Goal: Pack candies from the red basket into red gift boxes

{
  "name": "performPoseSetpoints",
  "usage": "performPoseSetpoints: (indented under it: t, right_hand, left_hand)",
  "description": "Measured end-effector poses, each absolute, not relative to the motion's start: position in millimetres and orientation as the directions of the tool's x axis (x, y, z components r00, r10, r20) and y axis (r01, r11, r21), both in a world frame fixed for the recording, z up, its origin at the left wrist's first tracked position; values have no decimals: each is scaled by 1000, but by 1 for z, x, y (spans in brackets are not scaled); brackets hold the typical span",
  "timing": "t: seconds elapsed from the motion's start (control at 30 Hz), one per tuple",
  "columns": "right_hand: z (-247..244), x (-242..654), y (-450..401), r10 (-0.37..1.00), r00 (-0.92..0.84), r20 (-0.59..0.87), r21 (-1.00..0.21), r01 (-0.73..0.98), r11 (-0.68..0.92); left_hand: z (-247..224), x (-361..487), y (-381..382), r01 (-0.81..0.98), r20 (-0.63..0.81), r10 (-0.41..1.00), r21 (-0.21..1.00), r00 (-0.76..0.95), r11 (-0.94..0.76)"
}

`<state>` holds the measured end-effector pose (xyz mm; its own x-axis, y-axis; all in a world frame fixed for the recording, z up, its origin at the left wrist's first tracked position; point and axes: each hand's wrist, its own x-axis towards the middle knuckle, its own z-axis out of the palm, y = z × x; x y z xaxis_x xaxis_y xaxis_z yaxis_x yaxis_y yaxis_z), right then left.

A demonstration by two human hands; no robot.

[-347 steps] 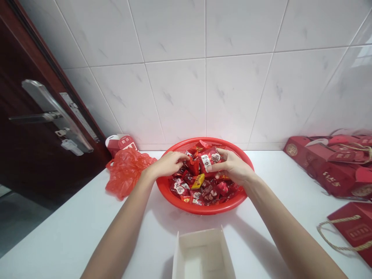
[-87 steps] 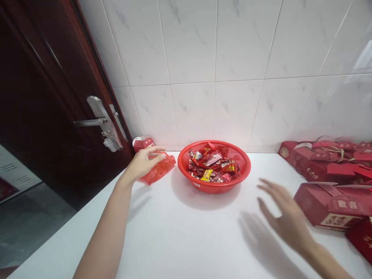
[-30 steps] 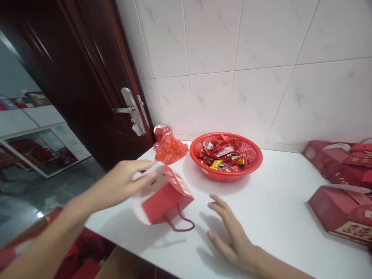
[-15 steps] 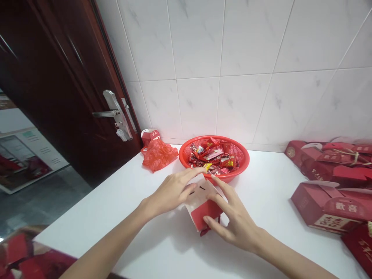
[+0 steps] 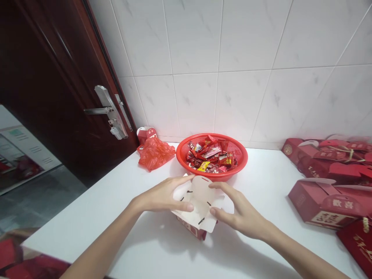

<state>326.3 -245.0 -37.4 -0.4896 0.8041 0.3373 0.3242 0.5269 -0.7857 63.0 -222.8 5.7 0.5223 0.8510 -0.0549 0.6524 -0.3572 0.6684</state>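
Observation:
A small red box with a white inside stands on the white table, its flaps spread and its top open. My left hand is at the box's left side, thumb over the near left flap and fingers along the outer side. At the right side is my right hand, with thumb and index finger apart at the flaps. Both hands touch the box with spread fingers. Just behind it sits a red plastic basket of wrapped sweets, a yellow one near its front rim.
A crumpled red plastic bag lies left of the basket, before a small red box. Several red gift boxes stand at the right. A dark door is at the left; red items are at the lower left.
The box has been turned upright, its flaps now spread and its white inside facing up. Both hands have shifted to its two sides. The view has moved slightly.

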Motion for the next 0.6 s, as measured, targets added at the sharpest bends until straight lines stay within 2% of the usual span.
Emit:
performPoseSetpoints:
  t: [0.1,0.2,0.4,0.53,0.6]
  right_hand:
    - [-34,333,-241,774,-594,218,-848,278,452]
    - [-32,338,-237,743,-652,154,-861,279,424]
    - [-33,342,-233,728,-682,-59,-892,363,268]
    - [-26,343,-237,690,-685,-234,-874,459,159]
    - [-23,344,-238,698,-665,-268,-861,490,136]
  left_hand:
    - [3,54,-222,535,-74,809,785,583,-314]
    - [-1,47,-219,512,-132,793,823,595,-247]
    - [-20,36,-205,464,-211,714,868,667,-178]
    - [-35,37,-196,326,-185,620,938,763,-121]
    - [-39,42,-193,268,-168,590,960,789,-85]
